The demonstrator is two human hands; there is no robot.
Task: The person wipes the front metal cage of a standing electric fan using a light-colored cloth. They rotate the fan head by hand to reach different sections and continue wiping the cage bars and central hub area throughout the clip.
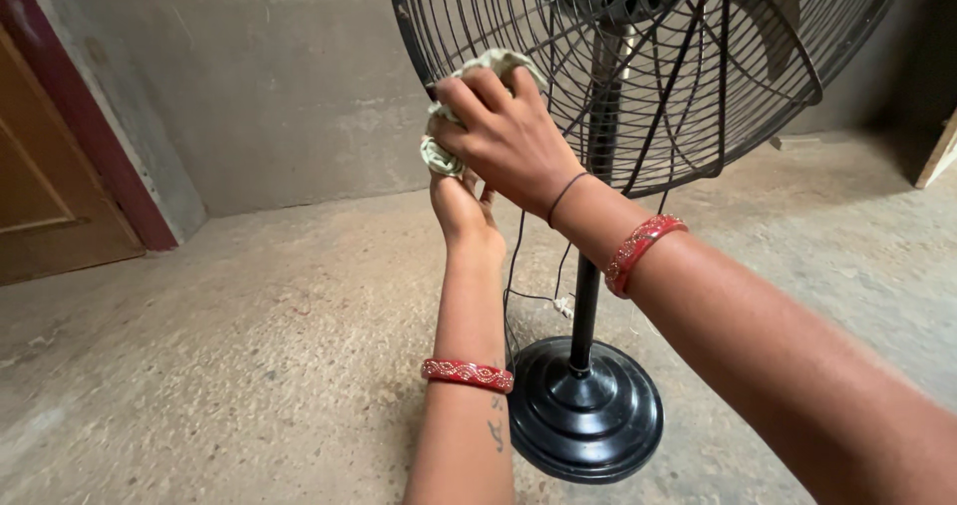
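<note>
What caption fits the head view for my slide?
Right hand presses a pale cloth on a black pedestal fan's grille; left hand just below it.

Packages: none in view.
Labels: none in view.
Signs: none in view.
Screens: none in view.
</note>
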